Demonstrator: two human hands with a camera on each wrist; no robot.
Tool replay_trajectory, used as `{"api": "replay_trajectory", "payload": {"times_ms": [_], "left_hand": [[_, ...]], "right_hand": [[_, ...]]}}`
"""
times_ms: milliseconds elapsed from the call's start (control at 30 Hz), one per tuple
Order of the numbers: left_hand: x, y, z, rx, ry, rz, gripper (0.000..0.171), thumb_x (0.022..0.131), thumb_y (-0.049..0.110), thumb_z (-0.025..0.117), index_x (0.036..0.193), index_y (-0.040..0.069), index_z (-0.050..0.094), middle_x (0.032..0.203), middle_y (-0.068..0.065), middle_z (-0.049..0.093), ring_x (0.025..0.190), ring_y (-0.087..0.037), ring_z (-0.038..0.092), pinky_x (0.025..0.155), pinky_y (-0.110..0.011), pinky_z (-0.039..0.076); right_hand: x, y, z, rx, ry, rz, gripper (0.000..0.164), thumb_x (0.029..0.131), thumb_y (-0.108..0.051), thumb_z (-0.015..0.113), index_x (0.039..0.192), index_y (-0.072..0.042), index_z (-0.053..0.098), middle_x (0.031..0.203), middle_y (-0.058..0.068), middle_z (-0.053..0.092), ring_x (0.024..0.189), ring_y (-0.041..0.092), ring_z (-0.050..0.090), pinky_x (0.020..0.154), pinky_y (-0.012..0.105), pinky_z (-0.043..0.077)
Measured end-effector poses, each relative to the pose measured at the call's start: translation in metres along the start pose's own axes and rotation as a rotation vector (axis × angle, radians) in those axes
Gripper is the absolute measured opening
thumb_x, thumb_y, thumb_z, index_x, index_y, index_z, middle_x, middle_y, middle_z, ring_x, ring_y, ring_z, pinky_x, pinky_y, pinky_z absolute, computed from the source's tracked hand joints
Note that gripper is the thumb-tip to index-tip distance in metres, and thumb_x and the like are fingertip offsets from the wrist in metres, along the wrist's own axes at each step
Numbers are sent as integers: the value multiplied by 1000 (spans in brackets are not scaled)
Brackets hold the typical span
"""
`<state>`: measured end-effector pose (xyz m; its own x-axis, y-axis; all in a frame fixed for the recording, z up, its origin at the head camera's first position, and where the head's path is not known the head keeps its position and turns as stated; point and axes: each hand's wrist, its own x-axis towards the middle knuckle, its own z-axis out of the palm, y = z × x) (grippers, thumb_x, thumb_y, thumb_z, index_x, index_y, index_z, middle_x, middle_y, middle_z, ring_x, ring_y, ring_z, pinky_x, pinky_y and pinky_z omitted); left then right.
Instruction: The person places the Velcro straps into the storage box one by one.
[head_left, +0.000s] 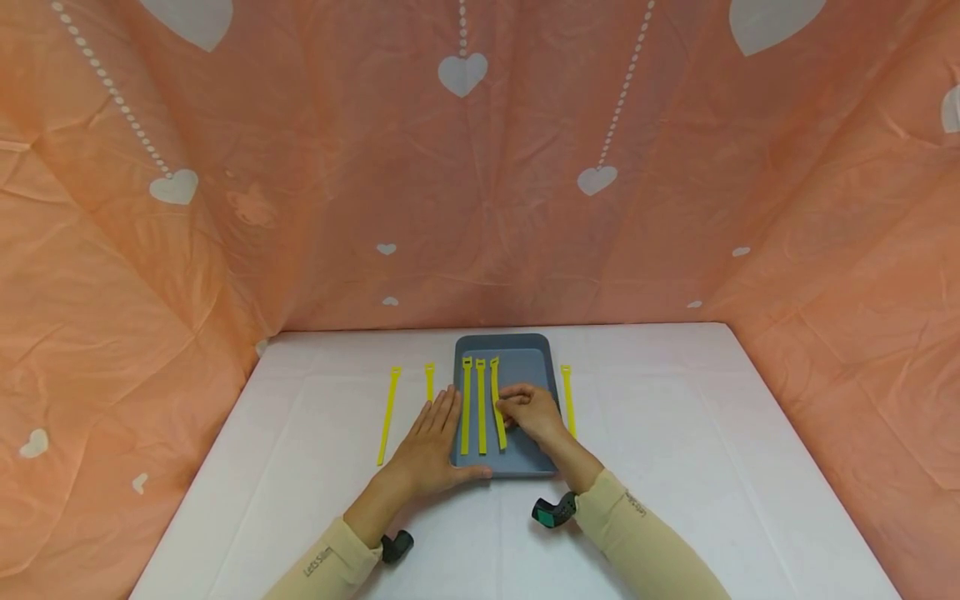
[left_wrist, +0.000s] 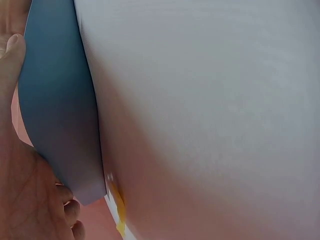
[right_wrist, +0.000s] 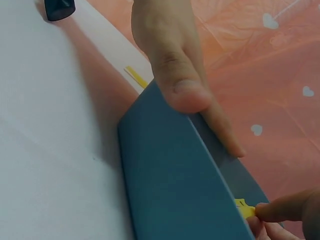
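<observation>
A blue-grey tray [head_left: 531,460] stands on the table with three yellow cable straps in it, side by side, slotted heads at the far end. My left hand [head_left: 426,457] steadies the tray: straight fingers lie along its left side and the thumb reaches over the near rim. Over the right half of the tray, my right hand [head_left: 536,412] pinches the rightmost strap [head_left: 495,379] between thumb and fingertips near its middle. That strap tilts slightly, beside the middle strap [head_left: 482,408] and the left strap [head_left: 466,408]. The right wrist view shows the pinching fingertips [right_wrist: 267,212] at the yellow strap.
Left of the tray lie two more yellow straps, one farther out [head_left: 389,415] and one [head_left: 430,379] partly hidden by my left hand. Another strap [head_left: 567,400] lies right of the tray, partly behind my right forearm. A heart-patterned cloth [head_left: 510,208] hangs behind the white table [head_left: 697,467].
</observation>
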<state>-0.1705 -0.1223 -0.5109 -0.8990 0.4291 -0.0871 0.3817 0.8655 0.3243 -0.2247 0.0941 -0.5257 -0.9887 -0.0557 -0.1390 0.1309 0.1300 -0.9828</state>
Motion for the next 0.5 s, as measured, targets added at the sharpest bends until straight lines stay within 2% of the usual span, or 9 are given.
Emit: {"api": "replay_trajectory", "payload": {"times_ms": [500], "left_hand": [[1, -1, 2, 5, -6, -3, 132, 87, 85, 65, 172, 1, 7, 180, -16, 1, 167, -31, 0, 135, -50, 7]], "right_hand": [[2, 0, 2, -45, -12, 0, 17, 96, 4, 73, 111, 11, 72, 81, 13, 75, 58, 12, 63, 57, 25, 56]]}}
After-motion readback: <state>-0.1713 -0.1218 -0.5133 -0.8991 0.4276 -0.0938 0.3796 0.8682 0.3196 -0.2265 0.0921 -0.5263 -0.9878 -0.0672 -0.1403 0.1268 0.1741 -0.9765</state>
